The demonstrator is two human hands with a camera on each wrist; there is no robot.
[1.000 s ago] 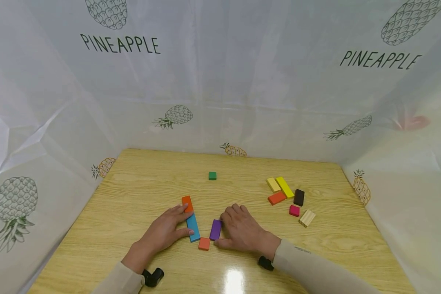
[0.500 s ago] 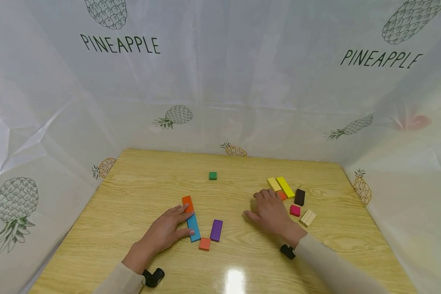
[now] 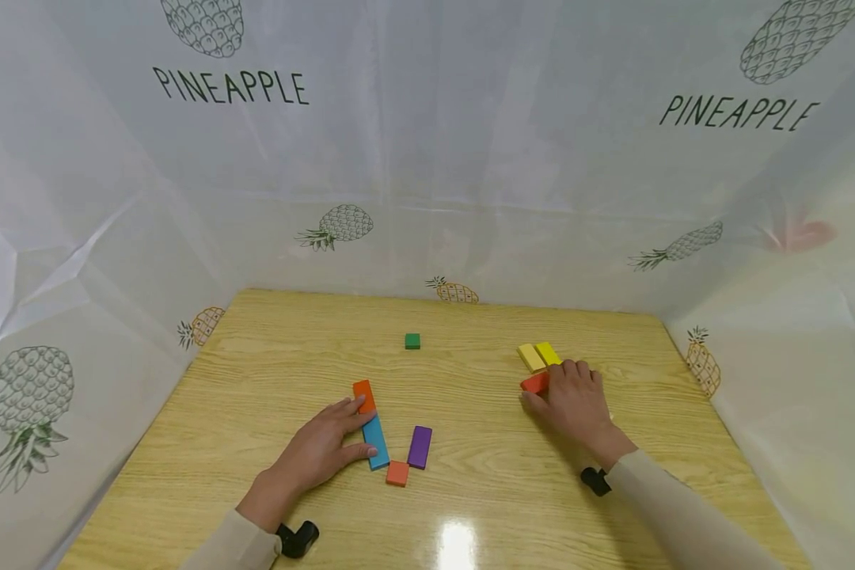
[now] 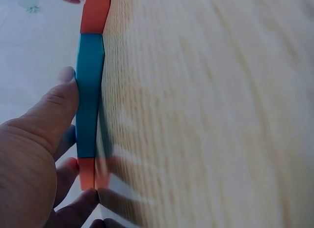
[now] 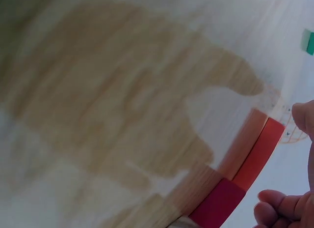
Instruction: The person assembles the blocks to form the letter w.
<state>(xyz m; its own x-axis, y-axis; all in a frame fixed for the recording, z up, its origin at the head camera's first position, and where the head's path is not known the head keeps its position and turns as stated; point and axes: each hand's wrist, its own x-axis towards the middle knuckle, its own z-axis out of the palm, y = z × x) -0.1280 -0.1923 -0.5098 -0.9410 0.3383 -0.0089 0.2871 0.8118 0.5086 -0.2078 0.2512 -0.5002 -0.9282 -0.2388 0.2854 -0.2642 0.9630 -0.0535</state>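
Observation:
My left hand (image 3: pixel 322 445) rests beside a row of two blocks, an orange one (image 3: pixel 363 393) and a blue one (image 3: pixel 375 442). In the left wrist view its thumb (image 4: pixel 56 107) touches the blue block's side, while other fingers reach the orange end. A coral square block (image 3: pixel 397 473) sits at the near end, with a purple block (image 3: pixel 419 447) angled off it. Over at the right, my right hand (image 3: pixel 575 402) hovers above loose blocks, nearest a red one (image 3: pixel 534 383). The right wrist view shows its fingers apart from that red block and a crimson block (image 5: pixel 218 203).
A pale yellow block (image 3: pixel 531 358) and a bright yellow block (image 3: pixel 547 353) lie behind the red one. The black block is hidden by my right hand. A green block (image 3: pixel 412 341) sits far back on the wooden table (image 3: pixel 313 332). Printed sheeting (image 3: pixel 427 158) surrounds the table.
My right hand has left the purple block and moved right, over the loose blocks. The purple block stays by the coral one. My left hand keeps its place.

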